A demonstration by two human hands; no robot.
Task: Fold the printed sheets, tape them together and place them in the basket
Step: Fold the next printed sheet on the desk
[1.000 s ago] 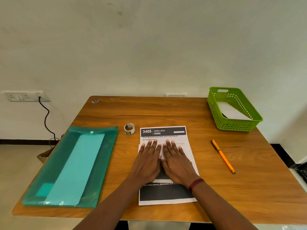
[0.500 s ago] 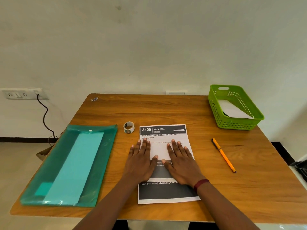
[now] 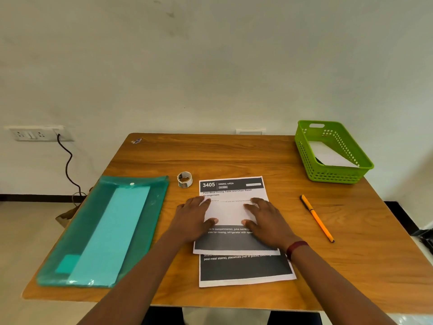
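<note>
**Wooden table, two flat hands on a folded sheet**

Both hands lie flat on the folded sheet [image 3: 228, 212] in the middle of the wooden table [image 3: 234, 156]. The left hand [image 3: 192, 219] presses on its left edge and the right hand [image 3: 267, 221] on its right side. The fingers of both are nearly straight and a little spread, and they hold nothing. The two thumbs point inward toward each other, with white paper between them. A dark red wristband [image 3: 295, 248] sits on the right wrist.

The folded sheet rests on top of a second printed sheet [image 3: 246, 270]. The header "3405 DINING AREA" shows past the fingers, and a dark band of the second sheet shows on the near side.

A small tape roll [image 3: 185, 179] stands just beside the far left corner of the sheets. The green basket [image 3: 335, 176] is at the far right corner of the table, well apart from the hands, and a white paper [image 3: 328, 154] lies inside it. An orange pen [image 3: 316, 216] lies to the right of the sheets, and a teal plastic folder [image 3: 110, 228] lies to the left.
</note>
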